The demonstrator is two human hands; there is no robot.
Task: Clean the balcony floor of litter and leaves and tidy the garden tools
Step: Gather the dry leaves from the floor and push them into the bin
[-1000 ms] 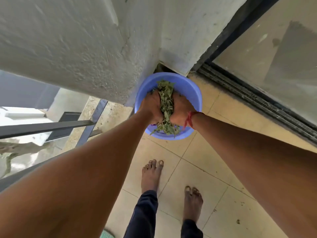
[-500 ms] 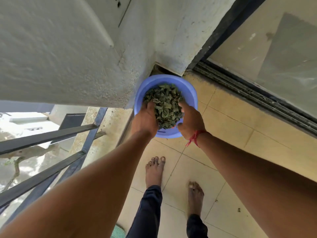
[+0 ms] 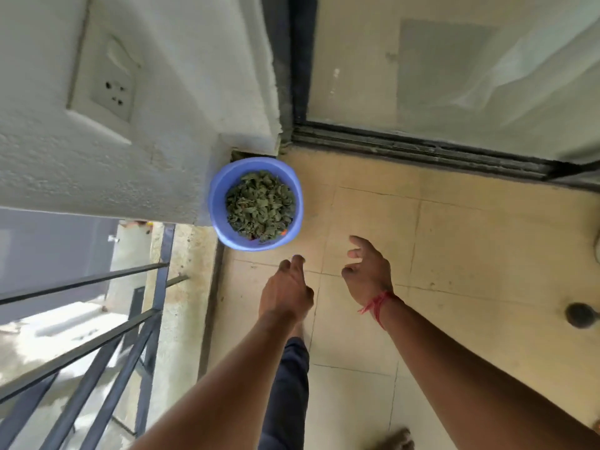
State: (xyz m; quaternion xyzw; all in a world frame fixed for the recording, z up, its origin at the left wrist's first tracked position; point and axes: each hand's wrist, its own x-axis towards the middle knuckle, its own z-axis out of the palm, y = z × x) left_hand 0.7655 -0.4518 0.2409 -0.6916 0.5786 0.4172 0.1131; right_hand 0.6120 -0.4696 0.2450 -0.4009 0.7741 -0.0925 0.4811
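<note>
The blue tub [image 3: 217,222] stands on the floor, filled with dry leaves [image 3: 259,206]; the left hand [image 3: 285,292] and right hand [image 3: 368,274] hang just short of the tub, apart, fingers loosely curled, holding nothing; the leaves lie loose and uncovered, so wind through the railing [image 3: 97,336] beside the tub, or a careless foot, could scatter them.

Tiled floor [image 3: 454,241], blue tub [image 3: 259,244], perhaps a drain [image 3: 580,315]

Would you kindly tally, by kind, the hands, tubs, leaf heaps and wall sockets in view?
Hands: 2 (left hand, right hand)
Tub: 1
Leaf heap: 1
Wall socket: 1
Total: 5
</note>
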